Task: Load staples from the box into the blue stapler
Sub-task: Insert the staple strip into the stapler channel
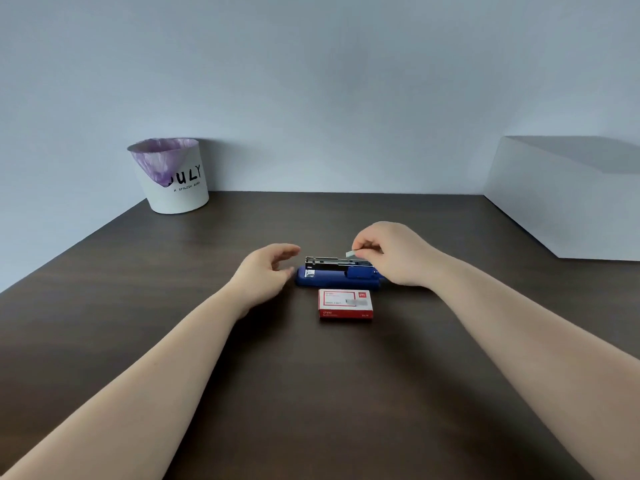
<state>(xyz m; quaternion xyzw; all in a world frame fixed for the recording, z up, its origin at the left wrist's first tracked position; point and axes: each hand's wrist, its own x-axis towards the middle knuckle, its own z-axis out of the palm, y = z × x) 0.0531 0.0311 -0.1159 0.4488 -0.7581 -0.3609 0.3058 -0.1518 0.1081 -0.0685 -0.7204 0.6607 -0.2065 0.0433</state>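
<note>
The blue stapler [332, 277] lies lengthwise on the dark table, its metal staple channel [323, 260] exposed along the top. Just above the channel's right part, my right hand [394, 254] pinches a short silver strip of staples [350, 253] between thumb and fingers. My left hand [266, 268] hovers beside the stapler's left end with the fingers curled apart and nothing in them. The red and white staple box [345, 303] lies closed on the table right in front of the stapler.
A white bin [173, 181] with a purple liner stands at the back left against the wall. A large white box [568, 199] sits at the back right. The dark wooden table [311, 393] stretches toward me between my forearms.
</note>
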